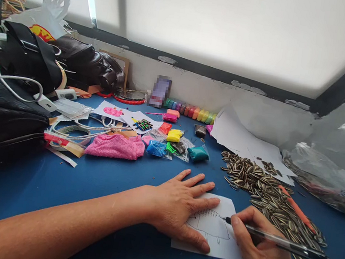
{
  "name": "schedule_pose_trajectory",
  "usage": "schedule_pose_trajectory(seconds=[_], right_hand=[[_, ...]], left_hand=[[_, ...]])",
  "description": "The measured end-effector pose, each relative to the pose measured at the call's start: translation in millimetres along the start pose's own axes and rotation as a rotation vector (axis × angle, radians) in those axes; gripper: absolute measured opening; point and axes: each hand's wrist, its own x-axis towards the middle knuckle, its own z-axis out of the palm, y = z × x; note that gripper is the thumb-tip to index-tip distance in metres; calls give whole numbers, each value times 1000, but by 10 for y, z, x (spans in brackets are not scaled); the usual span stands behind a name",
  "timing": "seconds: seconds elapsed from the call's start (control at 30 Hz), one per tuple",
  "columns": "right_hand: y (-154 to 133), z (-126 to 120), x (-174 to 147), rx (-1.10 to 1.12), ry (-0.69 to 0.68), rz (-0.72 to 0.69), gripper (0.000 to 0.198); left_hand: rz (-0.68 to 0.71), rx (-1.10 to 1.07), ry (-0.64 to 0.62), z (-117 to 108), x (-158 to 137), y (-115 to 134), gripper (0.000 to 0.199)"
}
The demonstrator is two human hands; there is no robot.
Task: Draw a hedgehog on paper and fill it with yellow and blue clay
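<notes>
A small sheet of white paper (226,250) lies on the blue table, with a line drawing (214,227) of a rounded animal body, short legs and rows of small marks. My left hand (177,206) rests flat across the paper's left part, fingers spread, hiding some of the drawing. In my right hand (266,251) is a black pen (285,243), its tip at the upper right end of the drawn outline. A heap of striped sunflower seeds (266,195) spreads just beyond my right hand, with an orange stick-like tool (297,209) lying on it.
Packets of coloured clay (199,152), a pink cloth (116,145) and cables (78,126) lie beyond my left arm. White sheets (242,138) and a plastic bag (323,182) are at the far right. A black bag (1,121) stands left; a phone (160,92) leans at the wall.
</notes>
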Motion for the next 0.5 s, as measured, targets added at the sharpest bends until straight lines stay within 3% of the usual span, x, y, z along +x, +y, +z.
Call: schedule_pose_trajectory(seconds=[0.2, 0.5], right_hand=[[127, -12, 29, -18, 17, -78, 34], [59, -14, 16, -67, 50, -44, 32]], left_hand=[[0, -2, 5, -3, -2, -3, 88], [-9, 3, -3, -13, 3, 7, 89]])
